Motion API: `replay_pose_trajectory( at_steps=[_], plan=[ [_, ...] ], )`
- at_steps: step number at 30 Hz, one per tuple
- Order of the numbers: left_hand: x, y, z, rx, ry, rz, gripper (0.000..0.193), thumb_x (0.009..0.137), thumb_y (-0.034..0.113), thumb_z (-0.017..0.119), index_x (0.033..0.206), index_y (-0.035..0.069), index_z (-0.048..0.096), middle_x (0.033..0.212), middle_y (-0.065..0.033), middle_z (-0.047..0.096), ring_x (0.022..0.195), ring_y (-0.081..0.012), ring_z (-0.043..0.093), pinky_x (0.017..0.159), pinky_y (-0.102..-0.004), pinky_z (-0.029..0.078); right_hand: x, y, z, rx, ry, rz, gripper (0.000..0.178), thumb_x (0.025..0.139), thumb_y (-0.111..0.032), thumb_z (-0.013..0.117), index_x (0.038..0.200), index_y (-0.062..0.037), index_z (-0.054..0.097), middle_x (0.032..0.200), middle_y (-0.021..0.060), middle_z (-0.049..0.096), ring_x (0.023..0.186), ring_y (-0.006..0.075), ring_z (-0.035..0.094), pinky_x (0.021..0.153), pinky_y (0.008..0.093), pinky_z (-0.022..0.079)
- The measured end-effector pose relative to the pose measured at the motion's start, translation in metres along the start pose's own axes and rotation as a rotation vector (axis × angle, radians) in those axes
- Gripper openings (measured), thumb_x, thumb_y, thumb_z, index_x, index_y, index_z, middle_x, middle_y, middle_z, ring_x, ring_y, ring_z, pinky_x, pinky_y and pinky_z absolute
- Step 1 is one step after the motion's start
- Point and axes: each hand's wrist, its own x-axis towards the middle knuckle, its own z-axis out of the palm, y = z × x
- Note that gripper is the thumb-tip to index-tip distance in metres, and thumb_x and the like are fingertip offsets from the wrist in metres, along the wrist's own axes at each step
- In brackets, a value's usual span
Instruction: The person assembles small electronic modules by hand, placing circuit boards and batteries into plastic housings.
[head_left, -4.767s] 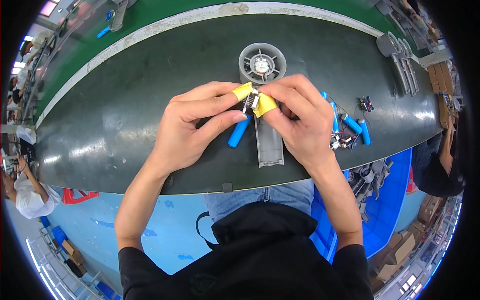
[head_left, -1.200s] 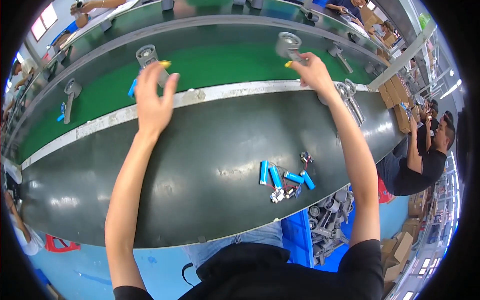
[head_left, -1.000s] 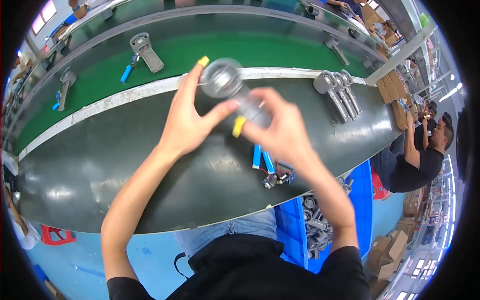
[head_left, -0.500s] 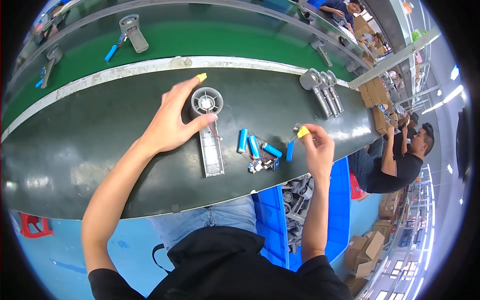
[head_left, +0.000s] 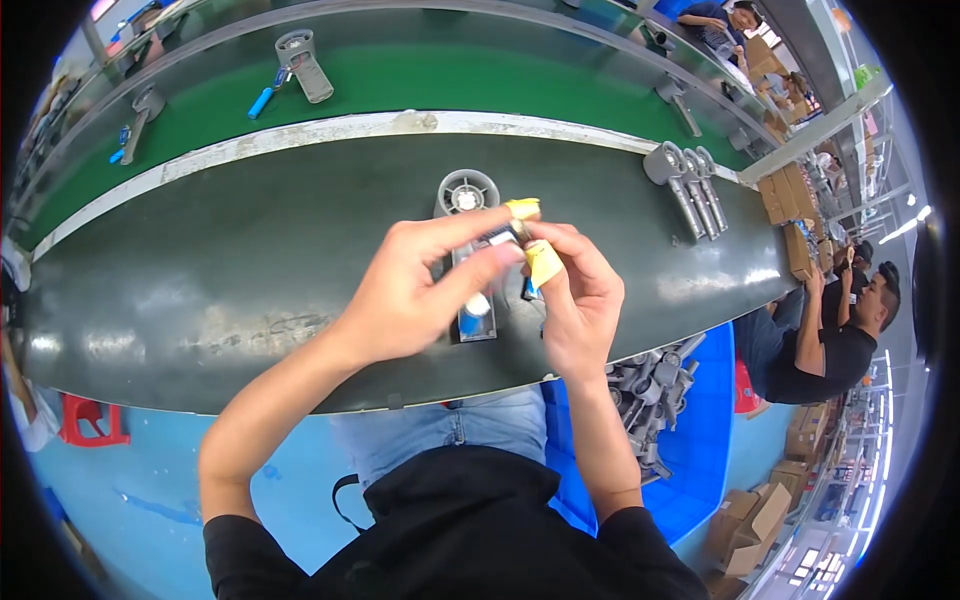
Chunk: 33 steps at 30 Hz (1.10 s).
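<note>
Circuit board (head_left: 499, 237) is pinched by left hand (head_left: 408, 284) and right hand (head_left: 582, 302) fingertips, above a partly hidden grey fan housing (head_left: 468, 191).

Black short-sleeved top (head_left: 450, 530), blue jeans (head_left: 405, 440)

The dark surface (head_left: 260, 270) looks smooth and rather glossy, with whitish reflections on it. The grey housing (head_left: 468, 190) seems to be of matt plastic. The blue bin (head_left: 712, 420) looks like smooth plastic. The jeans (head_left: 505, 425) are of denim cloth, the open box (head_left: 756, 532) of matt cardboard.
</note>
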Motion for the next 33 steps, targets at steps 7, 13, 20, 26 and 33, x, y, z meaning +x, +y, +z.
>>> replay_pose_trajectory(
  at_steps=[7, 13, 20, 26, 33],
  plan=[
    [-0.008, 0.001, -0.021, 0.236, 0.174, -0.124, 0.029, 0.092, 0.006, 0.06, 0.121, 0.002, 0.058, 0.085, -0.0104, 0.069, 0.063, -0.0102, 0.059, 0.057, -0.0296, 0.046, -0.013, 0.014, -0.01, -0.512, -0.105, 0.215, 0.018, 0.085, 0.0, 0.065, 0.103, 0.0004, 0.069, 0.09, 0.0037, 0.061, 0.064, 0.0048, 0.05, 0.057, 0.0207, 0.04],
    [-0.002, -0.023, -0.02, 0.701, 0.099, 0.199, 0.013, 0.086, 0.004, 0.067, 0.098, 0.005, 0.071, 0.074, -0.0077, 0.065, 0.056, -0.019, 0.057, 0.053, -0.0294, 0.044, -0.008, 0.021, 0.006, -0.542, -0.054, 0.205, 0.017, 0.082, 0.002, 0.066, 0.097, -0.0003, 0.071, 0.09, 0.0035, 0.063, 0.056, 0.0038, 0.047, 0.051, 0.021, 0.037],
    [0.002, -0.021, -0.029, 1.238, 0.021, 0.358, 0.032, 0.08, 0.011, 0.067, 0.111, 0.017, 0.066, 0.071, -0.0048, 0.058, 0.061, -0.0227, 0.061, 0.061, -0.036, 0.049, 0.011, 0.032, 0.006, -0.113, -0.065, 0.294, 0.046, 0.086, 0.007, 0.058, 0.129, -0.002, 0.044, 0.095, 0.01, 0.068, 0.059, 0.0026, 0.052, 0.05, 0.0167, 0.041],
    [0.002, -0.024, -0.036, 1.319, -0.07, 0.394, 0.03, 0.08, 0.012, 0.065, 0.11, 0.017, 0.066, 0.071, -0.0049, 0.059, 0.061, -0.0233, 0.062, 0.061, -0.0362, 0.05, 0.02, 0.034, -0.002, -0.26, -0.265, 0.231, 0.04, 0.082, 0.009, 0.06, 0.119, -0.002, 0.046, 0.093, 0.0076, 0.069, 0.055, 0.0018, 0.049, 0.05, 0.0196, 0.041],
    [-0.003, -0.032, -0.035, 0.886, 0.086, 0.217, 0.017, 0.085, 0.01, 0.069, 0.102, 0.008, 0.072, 0.072, -0.0098, 0.065, 0.059, -0.0245, 0.062, 0.056, -0.033, 0.048, 0.006, 0.039, 0.016, -0.514, -0.133, -0.079, 0.021, 0.077, 0.004, 0.07, 0.097, -0.0026, 0.07, 0.094, 0.0037, 0.069, 0.055, 0.0063, 0.056, 0.048, 0.0218, 0.044]
  ],
)
